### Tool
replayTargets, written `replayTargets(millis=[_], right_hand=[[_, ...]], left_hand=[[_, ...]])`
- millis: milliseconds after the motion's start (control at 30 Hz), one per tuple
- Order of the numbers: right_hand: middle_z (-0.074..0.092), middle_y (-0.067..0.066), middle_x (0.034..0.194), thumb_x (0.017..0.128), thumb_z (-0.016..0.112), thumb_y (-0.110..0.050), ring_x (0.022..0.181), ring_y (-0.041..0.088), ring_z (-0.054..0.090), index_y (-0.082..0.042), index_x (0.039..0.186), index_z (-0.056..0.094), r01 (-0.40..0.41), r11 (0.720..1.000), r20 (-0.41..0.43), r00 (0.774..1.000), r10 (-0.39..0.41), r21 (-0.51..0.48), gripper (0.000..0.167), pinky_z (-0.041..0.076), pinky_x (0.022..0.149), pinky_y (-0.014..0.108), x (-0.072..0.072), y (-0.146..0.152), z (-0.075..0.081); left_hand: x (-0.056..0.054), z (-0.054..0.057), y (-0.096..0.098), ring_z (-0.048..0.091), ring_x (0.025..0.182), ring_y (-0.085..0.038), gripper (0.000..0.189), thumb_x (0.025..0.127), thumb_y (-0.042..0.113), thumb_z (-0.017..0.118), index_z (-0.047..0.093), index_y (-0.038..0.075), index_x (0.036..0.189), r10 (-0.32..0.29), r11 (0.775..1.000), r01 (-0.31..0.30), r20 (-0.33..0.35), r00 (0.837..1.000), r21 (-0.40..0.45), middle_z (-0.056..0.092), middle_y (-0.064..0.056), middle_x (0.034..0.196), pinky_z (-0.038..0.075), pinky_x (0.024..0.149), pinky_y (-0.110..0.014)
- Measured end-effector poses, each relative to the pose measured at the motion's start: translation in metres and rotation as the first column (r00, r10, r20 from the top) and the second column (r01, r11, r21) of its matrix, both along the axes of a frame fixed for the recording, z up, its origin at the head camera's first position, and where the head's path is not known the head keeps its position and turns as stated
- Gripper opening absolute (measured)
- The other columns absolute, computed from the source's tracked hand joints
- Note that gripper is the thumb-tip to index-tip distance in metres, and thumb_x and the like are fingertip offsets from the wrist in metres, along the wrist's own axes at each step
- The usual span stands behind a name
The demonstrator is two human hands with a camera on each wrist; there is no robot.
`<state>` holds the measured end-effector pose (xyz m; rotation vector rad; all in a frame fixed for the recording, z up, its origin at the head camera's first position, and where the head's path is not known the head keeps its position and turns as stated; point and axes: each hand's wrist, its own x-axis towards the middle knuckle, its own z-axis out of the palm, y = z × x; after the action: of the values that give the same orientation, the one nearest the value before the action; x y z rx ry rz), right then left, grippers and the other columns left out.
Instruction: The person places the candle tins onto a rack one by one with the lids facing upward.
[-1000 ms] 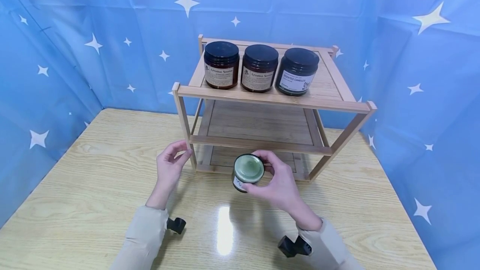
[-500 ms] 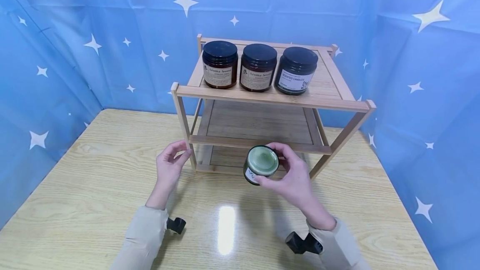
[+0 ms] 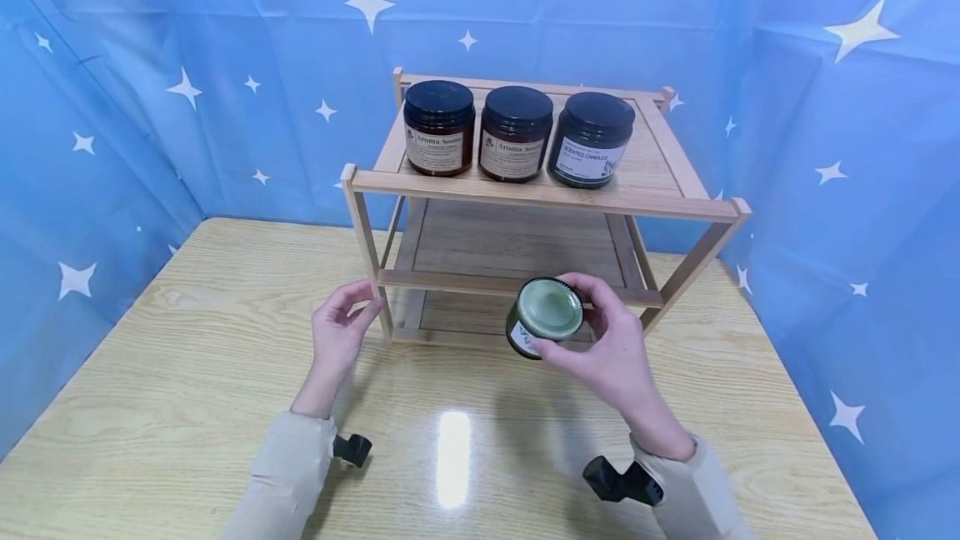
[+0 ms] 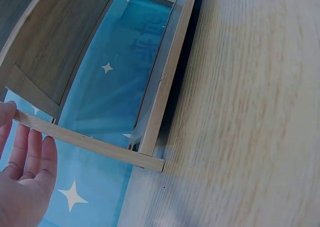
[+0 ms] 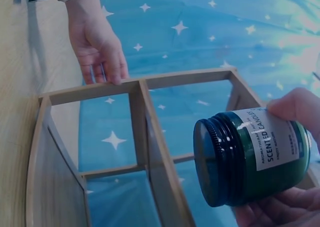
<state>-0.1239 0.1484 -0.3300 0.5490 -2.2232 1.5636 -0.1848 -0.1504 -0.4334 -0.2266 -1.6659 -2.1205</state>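
My right hand holds a green scented candle jar in front of the wooden shelf rack. The jar is tipped with its green base up toward the head camera. In the right wrist view its black lid points toward the table side, and the white label shows beside my thumb. My left hand grips the rack's front left post, thumb on one side and fingers on the other. Two brown candle jars and a dark green one stand in a row on the top shelf.
The rack has a middle shelf and a bottom shelf under the top one. It stands on a light wooden table. A blue curtain with white stars hangs behind and at both sides.
My right hand has moved the candle jar to the right and slightly up in the head view, toward the rack's right side. My left hand has stayed on the post.
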Motion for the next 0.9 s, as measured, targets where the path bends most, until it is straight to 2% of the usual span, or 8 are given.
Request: replayTargets(millis=[267,600,900], right_hand=[[0.059,0.007,0.105,0.060,0.078,0.013,0.089,0.014,0.055,0.005,0.117,0.055,0.004,0.998,0.004,1.000,-0.004,-0.068,0.062,0.049,0.074,0.014,0.001,0.005,0.010],[0.058,0.007,0.107,0.062,0.073,0.018,0.090,0.016,0.055,0.007,0.117,0.053,0.059,0.989,0.003,0.998,-0.059,-0.137,0.060,0.049,0.078,0.016,0.006,0.015,0.026],[0.057,0.011,0.112,0.065,0.067,0.021,0.095,0.018,0.054,0.001,0.119,0.055,0.070,0.970,-0.002,0.997,-0.073,-0.233,0.059,0.049,0.079,0.017,0.012,0.028,0.043]], left_hand=[[0.000,0.001,0.000,0.062,0.083,-0.007,0.040,0.076,-0.024,0.059,0.069,0.010,0.093,-0.002,1.000,0.002,-0.005,1.000,0.008,0.067,0.007,0.085,0.056,0.075,-0.020],[-0.001,-0.001,0.000,0.061,0.084,-0.007,0.042,0.076,-0.024,0.058,0.069,0.014,0.093,-0.011,1.000,0.011,-0.010,1.000,0.005,0.067,0.007,0.085,0.056,0.076,-0.020],[0.000,-0.001,0.000,0.061,0.084,-0.007,0.042,0.076,-0.023,0.058,0.069,0.013,0.093,-0.012,1.000,0.012,-0.006,1.000,0.009,0.067,0.007,0.085,0.055,0.077,-0.021]])
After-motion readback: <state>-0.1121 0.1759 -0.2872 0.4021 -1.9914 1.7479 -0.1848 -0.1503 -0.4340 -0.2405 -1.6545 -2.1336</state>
